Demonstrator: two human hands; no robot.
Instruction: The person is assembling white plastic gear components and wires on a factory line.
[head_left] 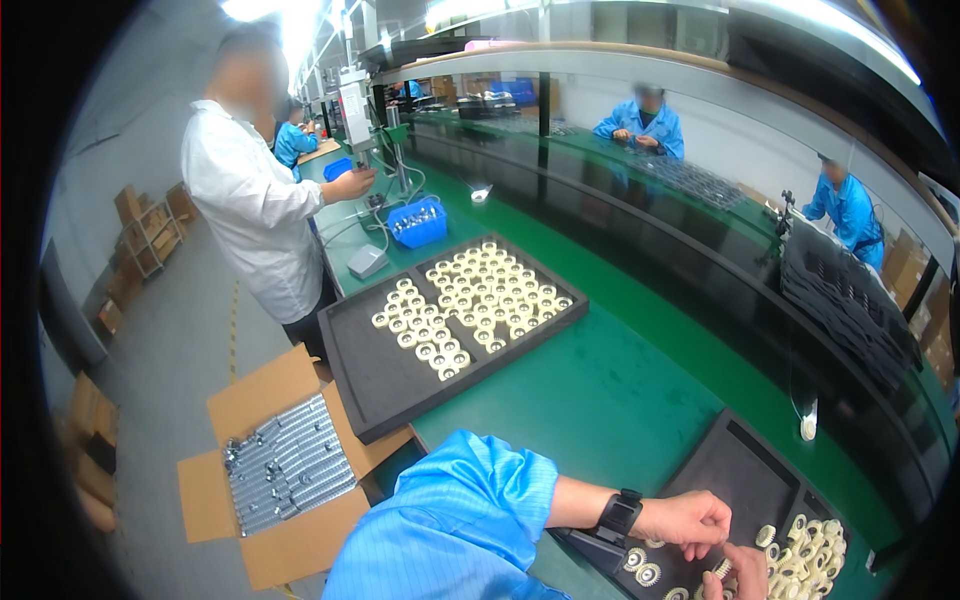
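My left hand, below a blue sleeve and a black watch, hangs over the near black tray with its fingers pinched together. What they hold, if anything, is too small to make out. My right hand is at the lower edge, close to the left fingertips, and pinches a cream toothed gear. Several loose cream gears lie in the tray by my left wrist. A heap of cream gears fills the tray's right part, beside my right hand.
A large black tray of cream ring-shaped parts lies farther off on the green table. An open carton of metal parts stands left. Beyond are a blue bin, a bench press and a person in white.
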